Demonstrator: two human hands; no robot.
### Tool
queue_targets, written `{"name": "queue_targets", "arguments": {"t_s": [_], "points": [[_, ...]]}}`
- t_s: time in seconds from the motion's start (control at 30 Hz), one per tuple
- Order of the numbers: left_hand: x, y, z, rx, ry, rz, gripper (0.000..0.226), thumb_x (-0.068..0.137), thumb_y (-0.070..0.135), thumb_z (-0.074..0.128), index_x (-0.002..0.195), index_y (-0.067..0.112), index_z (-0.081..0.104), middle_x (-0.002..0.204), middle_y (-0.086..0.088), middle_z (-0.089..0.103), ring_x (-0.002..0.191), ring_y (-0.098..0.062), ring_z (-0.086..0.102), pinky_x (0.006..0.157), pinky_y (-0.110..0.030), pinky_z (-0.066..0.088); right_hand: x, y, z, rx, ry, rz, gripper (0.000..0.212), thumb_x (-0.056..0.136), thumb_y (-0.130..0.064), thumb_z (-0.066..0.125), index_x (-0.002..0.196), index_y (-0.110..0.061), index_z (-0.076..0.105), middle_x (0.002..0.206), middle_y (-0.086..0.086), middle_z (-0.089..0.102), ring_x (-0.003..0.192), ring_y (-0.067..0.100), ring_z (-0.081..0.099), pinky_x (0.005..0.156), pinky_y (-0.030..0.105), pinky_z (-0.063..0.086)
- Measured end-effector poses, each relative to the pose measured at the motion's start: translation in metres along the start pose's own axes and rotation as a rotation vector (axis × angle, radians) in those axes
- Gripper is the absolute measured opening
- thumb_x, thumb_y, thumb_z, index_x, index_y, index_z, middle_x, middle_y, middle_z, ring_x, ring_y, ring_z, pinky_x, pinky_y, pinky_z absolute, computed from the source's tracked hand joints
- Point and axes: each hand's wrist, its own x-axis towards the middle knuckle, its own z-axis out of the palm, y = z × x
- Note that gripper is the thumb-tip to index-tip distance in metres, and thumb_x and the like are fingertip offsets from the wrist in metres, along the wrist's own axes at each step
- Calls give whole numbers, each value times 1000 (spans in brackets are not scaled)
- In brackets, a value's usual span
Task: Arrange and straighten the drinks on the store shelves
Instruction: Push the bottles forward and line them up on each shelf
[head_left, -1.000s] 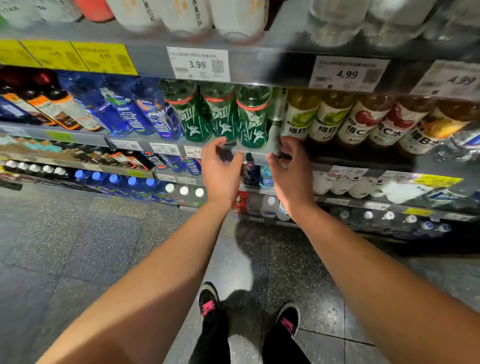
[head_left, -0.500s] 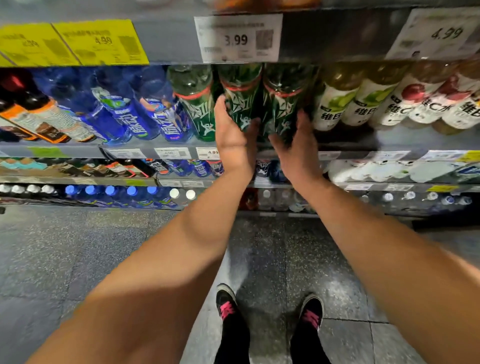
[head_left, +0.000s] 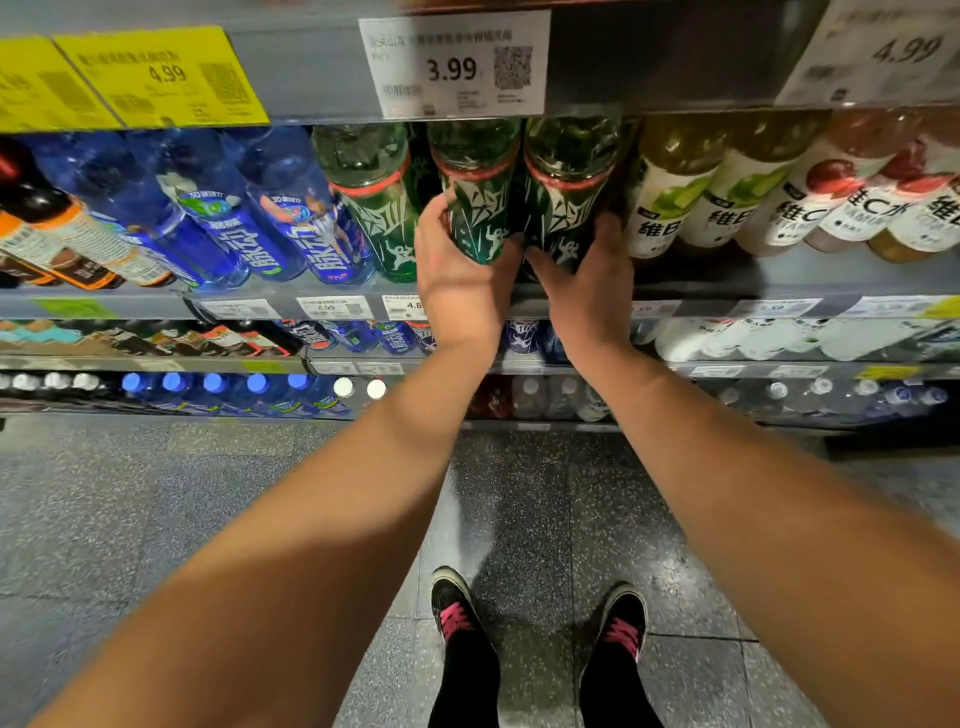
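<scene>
Three green drink bottles stand side by side on the middle shelf (head_left: 727, 283). My left hand (head_left: 457, 280) grips the lower part of the middle green bottle (head_left: 478, 202), thumb on its left side. My right hand (head_left: 587, 291) grips the base of the right green bottle (head_left: 566, 197), which touches the middle one. The left green bottle (head_left: 374, 208) stands free beside my left hand. Both held bottles' bases are hidden behind my hands.
Blue bottles (head_left: 260, 218) stand to the left, white-labelled juice bottles (head_left: 670, 208) to the right. An upper shelf edge with a 3.99 price tag (head_left: 452, 65) hangs just above the bottle tops. Lower shelves hold more drinks. My shoes (head_left: 457, 613) stand on grey speckled floor.
Both hands rose from the shelf edge below the green bottles and took hold of the middle and right green bottles. The view moved closer to the shelf.
</scene>
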Motion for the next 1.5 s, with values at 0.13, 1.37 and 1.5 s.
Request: {"name": "queue_targets", "arguments": {"t_s": [0.13,1.37,1.5], "points": [[4,3,7,-1,-48,-56,68,78,22,84,135,10,50,129,-3,61,121,-18,56,106,-28,42,1,0,-3,-31,15,-8,68,84,-30,79,134,3,47,131,17,60,122,30,59,101,39,49],[17,-20,-46,41,112,-148,76,75,27,85,138,5,50,137,-11,54,131,-26,47,110,-36,38,-22,-5,10,-137,94,48,76,95,-38,64,153,-3,29,155,15,41,141,29,42,113,41,36],[22,-17,-37,98,202,-166,68,75,20,83,133,2,53,127,-14,57,124,-30,49,103,-31,36,-21,-2,10,-156,88,34,78,96,-44,60,153,-2,29,157,16,38,143,29,40,114,41,35]]}}
